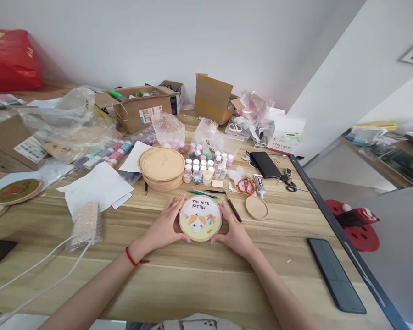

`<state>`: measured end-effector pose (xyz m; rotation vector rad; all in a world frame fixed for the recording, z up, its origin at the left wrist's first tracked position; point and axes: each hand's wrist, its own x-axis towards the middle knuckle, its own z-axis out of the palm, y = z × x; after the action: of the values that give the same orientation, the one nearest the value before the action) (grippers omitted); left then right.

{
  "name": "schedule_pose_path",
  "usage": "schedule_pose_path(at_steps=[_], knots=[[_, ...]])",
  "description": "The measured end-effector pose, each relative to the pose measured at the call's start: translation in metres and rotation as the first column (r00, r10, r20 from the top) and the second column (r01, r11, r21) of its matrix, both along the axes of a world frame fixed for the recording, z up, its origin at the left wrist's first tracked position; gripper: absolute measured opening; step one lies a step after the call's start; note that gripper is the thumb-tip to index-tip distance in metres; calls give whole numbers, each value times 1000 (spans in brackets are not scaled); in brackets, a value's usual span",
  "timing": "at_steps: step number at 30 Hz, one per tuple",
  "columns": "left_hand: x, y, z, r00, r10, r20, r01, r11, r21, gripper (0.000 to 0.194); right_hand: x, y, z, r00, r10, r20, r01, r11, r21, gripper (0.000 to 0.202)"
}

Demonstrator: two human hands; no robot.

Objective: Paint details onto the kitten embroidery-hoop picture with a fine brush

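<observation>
A round wooden-rimmed plaque (200, 218) with lettering and an orange and white kitten picture lies between my two hands at the middle of the table. My left hand (164, 224) grips its left edge, thumb at the lower rim and fingers along the upper left. On the right edge, my right hand (237, 231) holds the rim the same way. A red string bracelet (131, 256) circles my left wrist. Just beyond the plaque are a green pencil (202, 194) and a dark brush (234, 210).
Stacked wooden discs (163, 164), white-capped paint jars (201, 167), and red-handled pliers (246, 185) stand or lie behind. A small wooden tray (256, 207) sits right of my hands, a phone (335, 274) farther right. White papers (98, 188) and a bubble-wrapped block (85, 224) lie left.
</observation>
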<state>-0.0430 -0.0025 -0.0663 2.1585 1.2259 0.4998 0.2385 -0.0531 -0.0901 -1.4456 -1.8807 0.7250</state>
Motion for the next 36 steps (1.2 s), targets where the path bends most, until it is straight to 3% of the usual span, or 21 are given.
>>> schedule_pose_path(at_steps=[2,4,7,9,14,18,23,27,30,33,36], knots=[[-1,0,-1,1000,-10,6,10,1000,8,133,3,1,4,1000,-4,-7,4,1000,17,121],[-2,0,-1,1000,-22,7,22,1000,12,133,8,4,8,999,-44,-4,45,997,57,101],[-3,-1,0,999,-33,6,33,999,14,130,18,11,10,976,-213,35,205,965,161,65],[-2,-1,1,999,-32,14,32,999,17,129,23,16,8,940,-332,72,314,930,192,54],[-2,-2,1,999,-28,29,27,999,32,127,26,25,-1,896,-442,46,436,895,95,39],[-2,-2,-1,999,-32,40,30,998,57,127,26,28,2,881,-473,-26,474,879,52,27],[1,-2,-1,999,-37,23,35,995,91,128,32,28,20,843,-498,-201,502,864,-38,23],[3,-3,1,998,-63,20,59,988,142,128,30,20,31,786,-450,-424,420,892,-168,36],[4,-4,7,991,-115,61,100,974,203,131,24,13,30,698,-404,-591,317,915,-251,37],[8,-4,15,970,-165,179,116,960,257,110,20,10,25,582,-381,-718,235,925,-300,36],[14,4,18,937,-47,347,-54,960,276,50,21,13,21,483,-369,-794,171,929,-328,35]])
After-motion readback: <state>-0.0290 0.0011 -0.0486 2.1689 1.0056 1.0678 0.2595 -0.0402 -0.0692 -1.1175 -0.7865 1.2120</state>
